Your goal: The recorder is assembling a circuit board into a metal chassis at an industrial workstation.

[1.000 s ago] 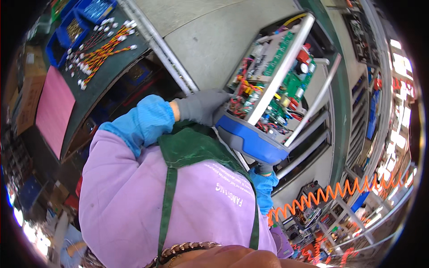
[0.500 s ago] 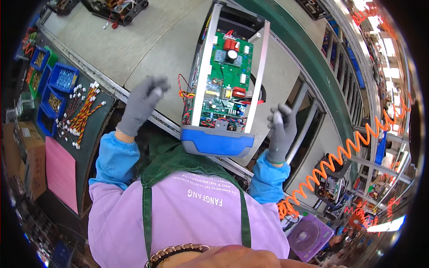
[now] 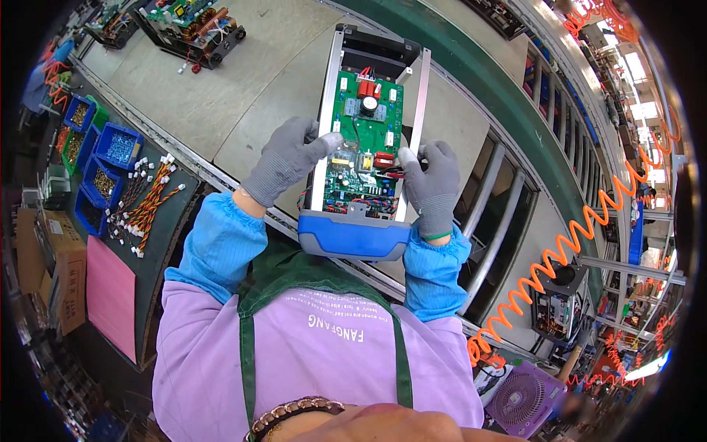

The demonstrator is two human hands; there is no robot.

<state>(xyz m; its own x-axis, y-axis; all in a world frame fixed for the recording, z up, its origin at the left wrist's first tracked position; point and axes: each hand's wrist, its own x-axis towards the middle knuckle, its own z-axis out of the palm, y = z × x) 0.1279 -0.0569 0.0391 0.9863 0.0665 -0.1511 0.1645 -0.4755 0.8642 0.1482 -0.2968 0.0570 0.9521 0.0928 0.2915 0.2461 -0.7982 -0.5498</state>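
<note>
An uncovered electronics unit (image 3: 353,239) with a blue-and-grey end panel stands on the work surface in front of me. Inside its two silver rails lies a green circuit board (image 3: 375,121) carrying red and white parts, a round capacitor and bundled wires. My left hand (image 3: 287,158), in a grey glove, is closed around the left rail, thumb over the top. At the opposite rail, my gloved right hand (image 3: 433,184) is closed too, its thumb on the inner side beside the board. The fingers on the outer sides are partly hidden.
To the left, blue bins (image 3: 118,145) of small parts stand beside wire harnesses (image 3: 151,202) and a pink sheet (image 3: 110,295). Another open chassis (image 3: 195,33) sits at the far left. Metal rollers (image 3: 492,221), an orange coiled hose (image 3: 563,261) and a purple fan (image 3: 523,398) are on the right.
Both hands, which were apart from the unit and raised at its sides, have moved inward and taken hold of its rails. In the view the unit sits slightly lower and further left.
</note>
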